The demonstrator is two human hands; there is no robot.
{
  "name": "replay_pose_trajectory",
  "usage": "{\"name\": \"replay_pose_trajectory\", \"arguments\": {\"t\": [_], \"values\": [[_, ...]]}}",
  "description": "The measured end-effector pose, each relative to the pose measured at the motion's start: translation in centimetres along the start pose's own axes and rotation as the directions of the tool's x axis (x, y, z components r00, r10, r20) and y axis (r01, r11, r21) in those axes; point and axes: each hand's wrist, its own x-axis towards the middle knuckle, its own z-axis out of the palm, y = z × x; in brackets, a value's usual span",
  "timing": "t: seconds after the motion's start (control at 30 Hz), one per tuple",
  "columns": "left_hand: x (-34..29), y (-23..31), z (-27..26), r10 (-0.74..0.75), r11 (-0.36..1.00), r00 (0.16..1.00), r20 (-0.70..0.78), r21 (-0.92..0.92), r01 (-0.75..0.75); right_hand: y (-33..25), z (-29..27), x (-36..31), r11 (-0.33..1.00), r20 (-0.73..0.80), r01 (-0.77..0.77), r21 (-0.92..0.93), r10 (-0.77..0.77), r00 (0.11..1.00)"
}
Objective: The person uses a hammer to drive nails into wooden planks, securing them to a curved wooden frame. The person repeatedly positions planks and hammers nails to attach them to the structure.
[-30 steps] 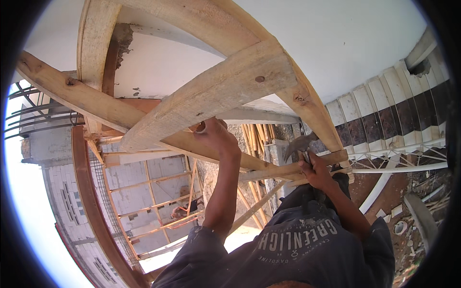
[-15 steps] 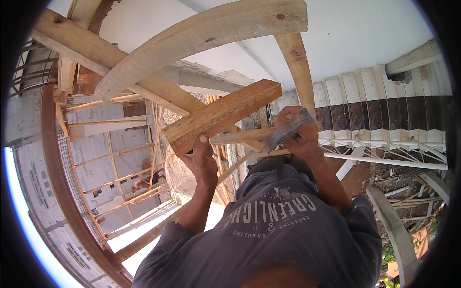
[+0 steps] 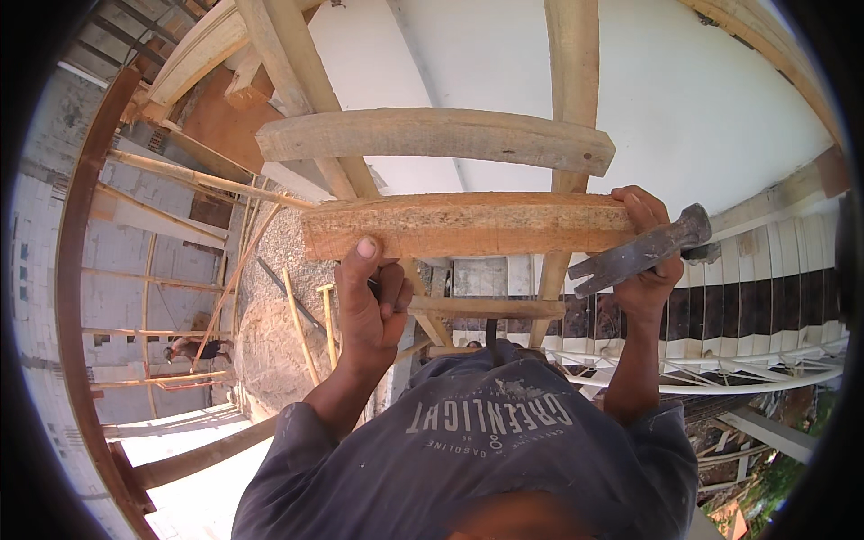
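A rough reddish-brown wooden board (image 3: 468,220) lies level across two timber rails of a ladder-like frame. At its left end is my left hand (image 3: 371,301), its thumb pressed against the board's lower face and its other fingers curled beneath. Something dark shows between those fingers, too small to name. My right hand (image 3: 650,279) is closed on a hammer (image 3: 643,252) and also steadies the board's right end, fingers over its top edge. The worn grey metal head points left; the handle is mostly hidden.
A curved grey timber crosspiece (image 3: 441,137) spans the rails just beyond the board, and a lower crosspiece (image 3: 486,308) sits nearer me. White corrugated roofing (image 3: 720,306) and a white truss (image 3: 711,369) lie right. Far below left, another person (image 3: 198,349) is near bamboo scaffolding (image 3: 148,270).
The board has turned from slanted to level and lies across the rails. My right hand, with the hammer, has moved right to the board's end. The view has shifted.
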Motion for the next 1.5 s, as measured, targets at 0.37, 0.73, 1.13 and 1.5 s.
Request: {"name": "replay_pose_trajectory", "arguments": {"t": [0.37, 0.73, 1.13, 1.5], "values": [[2.7, 1.1, 2.6, 0.188, 0.968, 0.963, 0.195, 0.131, -0.216, 0.4, -1.3, 4.5, 0.994, -0.104, 0.019, -0.103, -0.030, 0.994], [3.6, 2.4, 4.1, 0.533, 0.271, 0.339, 0.776, 0.222, -0.936, -0.5, -1.2, 4.9, 0.989, -0.119, -0.086, -0.123, 0.072, 0.990], [8.3, 1.2, 4.6, 0.585, -0.274, -0.197, 0.787, -0.037, -0.961, -1.7, -1.2, 5.7, 0.977, -0.055, -0.167, -0.129, 0.161, 0.985], [7.8, 2.3, 4.4, 0.589, -0.399, -0.099, 0.802, 0.182, -0.899, -1.8, -1.2, 5.8, 0.965, -0.052, -0.238, -0.106, 0.233, 0.971]]}}
